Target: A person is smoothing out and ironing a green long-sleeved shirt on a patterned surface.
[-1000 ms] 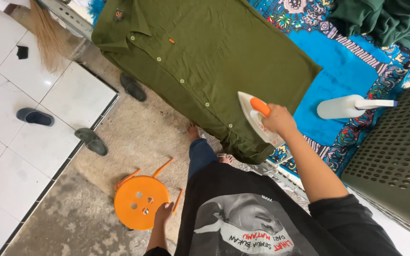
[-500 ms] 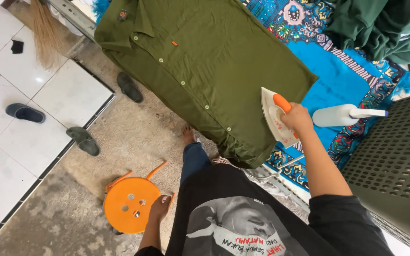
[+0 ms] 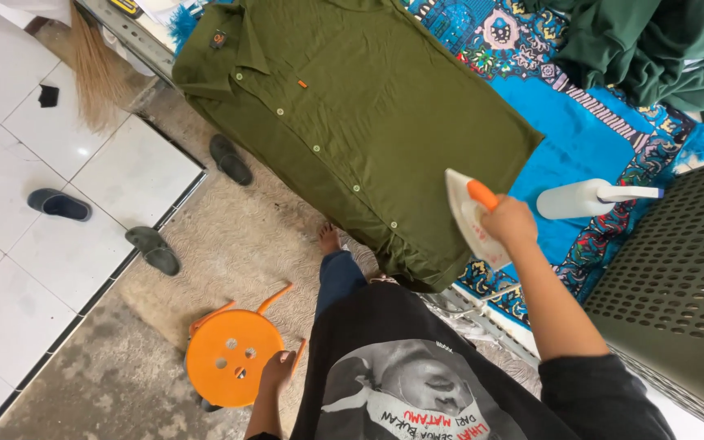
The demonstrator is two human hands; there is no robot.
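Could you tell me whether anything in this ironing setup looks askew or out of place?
The right hand holds the iron tipped up on its edge, soleplate off the green shirt. The white spray bottle lies on its side. Three sandals lie scattered.

a home laundry corner: tiled floor [image 3: 10, 269], sandals [image 3: 152, 248], broom [image 3: 95, 69], laundry basket [image 3: 678, 285].

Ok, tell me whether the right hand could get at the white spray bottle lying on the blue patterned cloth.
Probably yes, once freed. The right hand grips the orange-handled white iron, so it is occupied. The white spray bottle lies just beside it on the blue patterned cloth, with nothing between.
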